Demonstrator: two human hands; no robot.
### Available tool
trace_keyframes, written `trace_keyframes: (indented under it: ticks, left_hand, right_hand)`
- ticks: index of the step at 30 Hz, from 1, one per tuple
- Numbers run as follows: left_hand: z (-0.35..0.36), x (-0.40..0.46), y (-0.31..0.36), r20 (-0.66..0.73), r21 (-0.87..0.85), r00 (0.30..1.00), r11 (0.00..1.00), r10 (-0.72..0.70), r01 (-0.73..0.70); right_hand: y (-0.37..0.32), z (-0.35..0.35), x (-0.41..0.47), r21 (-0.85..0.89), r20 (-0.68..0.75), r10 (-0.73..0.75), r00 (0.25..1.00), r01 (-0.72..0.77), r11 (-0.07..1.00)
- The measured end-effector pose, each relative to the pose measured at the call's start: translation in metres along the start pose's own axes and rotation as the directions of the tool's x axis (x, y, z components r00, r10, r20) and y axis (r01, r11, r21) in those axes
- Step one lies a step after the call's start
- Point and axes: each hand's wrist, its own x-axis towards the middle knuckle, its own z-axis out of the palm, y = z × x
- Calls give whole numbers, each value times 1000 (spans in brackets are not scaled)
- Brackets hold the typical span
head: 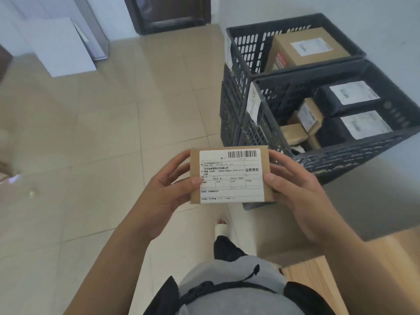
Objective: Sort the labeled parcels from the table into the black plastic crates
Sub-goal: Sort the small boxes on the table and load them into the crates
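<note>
I hold a small brown cardboard parcel (230, 176) with a white barcode label facing up, above the tiled floor. My left hand (166, 192) grips its left edge, thumb on the label. My right hand (293, 189) grips its right edge, thumb on top. Just beyond and to the right stands the near black plastic crate (341, 155), holding two black bagged parcels (350, 98) and several small brown boxes (309, 114). Behind it the far black crate (245, 44) holds a larger brown box (306, 48).
The wooden table (318, 269) shows at the lower right, its corner near my right forearm. Beige floor tiles (113, 133) spread to the left. White boards (59, 46) lean at the far left wall, beside a dark door (168, 12). My foot (223, 228) is below the parcel.
</note>
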Motion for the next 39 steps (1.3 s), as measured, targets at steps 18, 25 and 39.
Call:
trace_keyframes:
  ticks: [18, 25, 39]
  left_hand:
    - [-67, 216, 95, 90, 57, 995, 998, -34, 29]
    - [-98, 323, 128, 346, 115, 933, 991, -101, 65]
    - [-142, 517, 197, 832, 393, 477, 908, -284, -145]
  right_hand:
    - [-32, -6, 225, 112, -2, 97, 995, -97, 989]
    - [-48, 19, 272, 169, -254, 188, 949, -148, 974]
    - [-73, 98, 330, 247, -510, 352, 785, -259, 934]
